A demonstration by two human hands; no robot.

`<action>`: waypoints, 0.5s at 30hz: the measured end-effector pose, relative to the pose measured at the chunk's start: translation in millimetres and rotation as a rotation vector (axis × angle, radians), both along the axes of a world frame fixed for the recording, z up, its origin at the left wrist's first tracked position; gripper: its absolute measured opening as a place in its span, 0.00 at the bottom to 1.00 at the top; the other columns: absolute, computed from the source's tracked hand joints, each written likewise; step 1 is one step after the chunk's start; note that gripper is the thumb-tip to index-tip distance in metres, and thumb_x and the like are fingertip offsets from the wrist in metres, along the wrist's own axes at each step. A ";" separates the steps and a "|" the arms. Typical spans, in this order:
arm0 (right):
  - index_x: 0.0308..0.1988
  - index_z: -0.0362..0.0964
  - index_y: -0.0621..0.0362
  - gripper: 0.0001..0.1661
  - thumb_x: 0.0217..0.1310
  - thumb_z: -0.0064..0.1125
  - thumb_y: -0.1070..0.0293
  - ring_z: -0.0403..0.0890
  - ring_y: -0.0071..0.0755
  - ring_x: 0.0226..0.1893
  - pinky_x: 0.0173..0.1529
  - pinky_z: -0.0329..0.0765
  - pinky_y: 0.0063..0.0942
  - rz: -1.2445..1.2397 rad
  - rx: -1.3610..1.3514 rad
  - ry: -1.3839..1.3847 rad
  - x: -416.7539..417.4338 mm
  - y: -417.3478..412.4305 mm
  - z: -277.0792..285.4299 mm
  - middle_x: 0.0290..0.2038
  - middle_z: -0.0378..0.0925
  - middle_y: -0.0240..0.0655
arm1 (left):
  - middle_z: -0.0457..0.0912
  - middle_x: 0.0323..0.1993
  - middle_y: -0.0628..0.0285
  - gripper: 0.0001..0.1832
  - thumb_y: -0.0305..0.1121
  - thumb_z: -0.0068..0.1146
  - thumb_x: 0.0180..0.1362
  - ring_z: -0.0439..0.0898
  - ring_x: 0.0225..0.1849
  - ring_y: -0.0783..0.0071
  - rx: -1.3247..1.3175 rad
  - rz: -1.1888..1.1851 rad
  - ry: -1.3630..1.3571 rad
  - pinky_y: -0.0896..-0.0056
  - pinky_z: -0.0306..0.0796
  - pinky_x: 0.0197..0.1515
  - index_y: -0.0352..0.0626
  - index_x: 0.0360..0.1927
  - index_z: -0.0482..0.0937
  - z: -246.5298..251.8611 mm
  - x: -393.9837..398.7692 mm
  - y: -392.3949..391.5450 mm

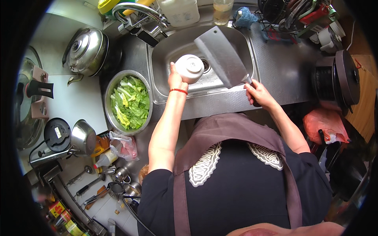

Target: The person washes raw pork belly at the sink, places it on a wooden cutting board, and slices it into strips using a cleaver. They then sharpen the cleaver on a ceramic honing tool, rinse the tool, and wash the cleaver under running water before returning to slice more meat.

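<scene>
Over the steel sink (165, 50), my left hand (176, 79) grips a white bowl (189, 69), its footed underside turned up towards me. My right hand (260, 93) is closed around the dark handle of a cleaver (221, 56). The cleaver's broad blade lies across the view above the sink, to the right of the bowl, with a gap between them. Part of the drain (206, 65) shows between bowl and blade. A metal basin (150, 115) of chopped leafy greens (130, 101) stands left of the sink.
A chrome faucet (138, 7) rises at the sink's back left, near a steel kettle (85, 51). A white plastic jug (180, 11), a glass jar (223, 11) and a blue cloth (245, 17) line the back. At right are a dish rack (265, 20) and a dark lidded cooker (333, 78).
</scene>
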State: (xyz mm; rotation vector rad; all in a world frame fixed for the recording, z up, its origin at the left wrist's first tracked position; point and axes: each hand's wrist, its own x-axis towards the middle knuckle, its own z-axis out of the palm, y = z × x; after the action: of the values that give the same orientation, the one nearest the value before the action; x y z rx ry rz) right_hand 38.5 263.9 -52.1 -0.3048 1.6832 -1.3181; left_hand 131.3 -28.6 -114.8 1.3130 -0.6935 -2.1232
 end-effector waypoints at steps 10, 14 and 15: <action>0.33 0.60 0.55 0.17 0.65 0.42 0.52 0.63 0.18 0.10 0.17 0.65 0.19 0.162 -0.044 -0.407 1.5 -23.1 2.3 0.14 0.61 0.27 | 0.74 0.47 0.52 0.28 0.49 0.50 0.58 0.74 0.48 0.59 0.184 0.017 0.173 0.53 0.67 0.53 0.32 0.49 0.67 21.1 4.3 7.0; 0.32 0.59 0.56 0.18 0.64 0.42 0.52 0.63 0.19 0.09 0.15 0.65 0.20 0.094 -0.087 -0.184 -13.9 -53.8 -7.7 0.12 0.61 0.27 | 0.76 0.44 0.52 0.27 0.47 0.51 0.58 0.76 0.45 0.61 0.090 -0.077 0.168 0.60 0.70 0.50 0.29 0.46 0.69 14.4 4.9 26.9; 0.31 0.60 0.57 0.19 0.63 0.43 0.52 0.63 0.19 0.09 0.15 0.63 0.20 0.010 -0.063 -0.068 -21.4 -66.6 -5.3 0.13 0.62 0.27 | 0.76 0.43 0.52 0.27 0.47 0.50 0.58 0.76 0.45 0.62 0.078 -0.121 0.110 0.59 0.70 0.49 0.29 0.46 0.69 8.6 7.5 32.8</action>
State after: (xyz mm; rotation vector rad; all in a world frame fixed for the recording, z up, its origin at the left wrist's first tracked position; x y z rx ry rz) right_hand 17.0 197.2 -57.4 -0.3013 1.5834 -1.3616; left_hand 138.8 4.2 -106.3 1.2111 -0.6656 -2.3216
